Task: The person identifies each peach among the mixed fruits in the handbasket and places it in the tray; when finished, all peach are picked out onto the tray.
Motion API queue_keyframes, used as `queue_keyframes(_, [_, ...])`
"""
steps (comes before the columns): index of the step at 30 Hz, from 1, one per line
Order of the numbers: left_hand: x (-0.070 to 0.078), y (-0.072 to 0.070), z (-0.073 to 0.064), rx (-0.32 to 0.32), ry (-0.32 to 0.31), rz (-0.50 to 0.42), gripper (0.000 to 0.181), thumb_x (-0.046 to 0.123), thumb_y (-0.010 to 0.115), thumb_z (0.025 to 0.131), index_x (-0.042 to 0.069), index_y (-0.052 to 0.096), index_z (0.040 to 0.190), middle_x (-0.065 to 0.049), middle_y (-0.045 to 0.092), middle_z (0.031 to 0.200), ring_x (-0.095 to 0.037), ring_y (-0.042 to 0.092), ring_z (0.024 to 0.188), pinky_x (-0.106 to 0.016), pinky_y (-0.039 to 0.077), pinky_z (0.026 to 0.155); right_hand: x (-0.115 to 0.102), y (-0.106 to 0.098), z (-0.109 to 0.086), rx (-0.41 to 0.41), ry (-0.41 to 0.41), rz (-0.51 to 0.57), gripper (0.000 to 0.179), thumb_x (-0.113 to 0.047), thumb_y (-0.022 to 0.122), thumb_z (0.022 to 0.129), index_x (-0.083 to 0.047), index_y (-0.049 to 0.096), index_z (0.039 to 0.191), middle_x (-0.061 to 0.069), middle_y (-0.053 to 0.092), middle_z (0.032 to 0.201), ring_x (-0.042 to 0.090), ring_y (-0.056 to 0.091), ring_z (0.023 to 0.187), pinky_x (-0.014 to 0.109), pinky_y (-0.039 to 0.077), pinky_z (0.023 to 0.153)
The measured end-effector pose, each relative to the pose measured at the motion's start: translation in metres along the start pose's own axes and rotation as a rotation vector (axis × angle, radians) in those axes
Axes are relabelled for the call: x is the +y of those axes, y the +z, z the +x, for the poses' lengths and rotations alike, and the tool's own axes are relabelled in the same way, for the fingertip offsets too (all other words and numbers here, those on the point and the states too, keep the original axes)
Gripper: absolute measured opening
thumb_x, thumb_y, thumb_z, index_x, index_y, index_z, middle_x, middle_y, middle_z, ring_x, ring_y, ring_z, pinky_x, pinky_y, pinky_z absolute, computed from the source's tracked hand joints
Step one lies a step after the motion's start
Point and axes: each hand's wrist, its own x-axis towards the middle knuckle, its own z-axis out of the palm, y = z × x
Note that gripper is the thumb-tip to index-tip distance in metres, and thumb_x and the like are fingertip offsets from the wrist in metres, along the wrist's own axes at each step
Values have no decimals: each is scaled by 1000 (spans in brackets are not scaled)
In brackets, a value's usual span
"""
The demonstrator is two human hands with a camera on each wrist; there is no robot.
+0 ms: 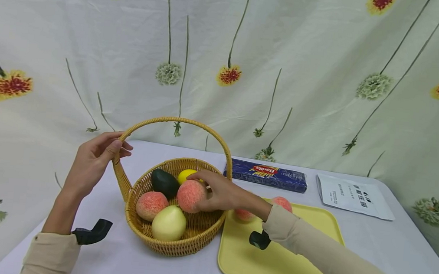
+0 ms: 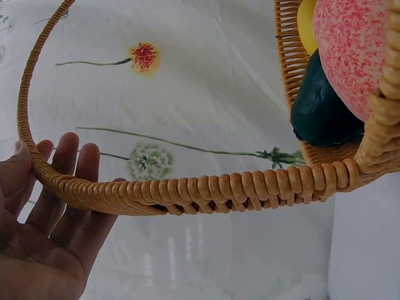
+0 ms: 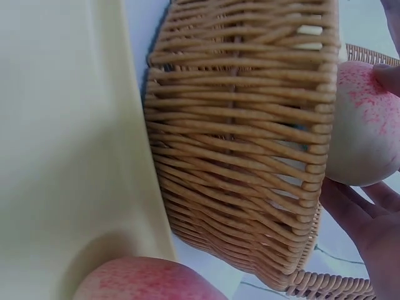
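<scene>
Wicker basket [image 1: 172, 249]: landmark for all places; holds a pear [image 1: 169, 224], an avocado [image 1: 163, 185], a resting peach [image 1: 151, 206] and a lemon [image 1: 185, 176]; the step in hand is judged to be filling it with fruit

Yellow tray [image 1: 270, 270]: just right of the basket; two tray peaches [image 1: 245, 215] [image 1: 282, 202] show in the head view, only one in the right wrist view

Left hand [image 1: 91, 160]: left of the basket's bowl, gripping its cane handle [image 1: 178, 119] between thumb and fingers; the left wrist view shows the other fingers spread beyond the handle, partly hidden in the head view

Right hand [image 1: 222, 191]: over the basket's right side, thumb and fingers pinching a peach

Held peach [image 1: 190, 196]: over the basket's middle, contact below uncertain; the next move, as judged, calls for supporting it among the fruit, then parting the fingers; its pale underside shows in the right wrist view, not the head view
</scene>
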Motion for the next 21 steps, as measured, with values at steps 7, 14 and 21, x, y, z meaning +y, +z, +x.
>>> queue_keyframes(7, [0, -1, 0, 3, 7, -11, 32, 15, 48, 101, -1, 55, 127, 12, 65, 95, -1, 66, 86, -13, 51, 77, -3, 2, -17, -13, 46, 106, 63, -16, 72, 82, -12, 45, 138, 4, 45, 136, 16, 55, 113, 25, 52, 87])
queue_keyframes(14, [-2, -1, 1, -7, 19, -18, 33, 14, 49, 100, -2, 54, 129, 11, 66, 95, -1, 66, 86, -13, 51, 77, -2, 1, -36, 12, 64, 131, 61, -23, 72, 84, -20, 45, 139, -2, 51, 133, 10, 58, 107, 29, 53, 87])
queue_keyframes(21, [-1, -1, 1, -2, 19, -19, 32, 13, 49, 100, -1, 55, 128, 11, 66, 94, -2, 67, 85, -13, 51, 77, 2, -1, -55, 78, 64, 177, 65, -25, 72, 84, -19, 43, 142, 0, 50, 135, 13, 58, 108, 34, 55, 85])
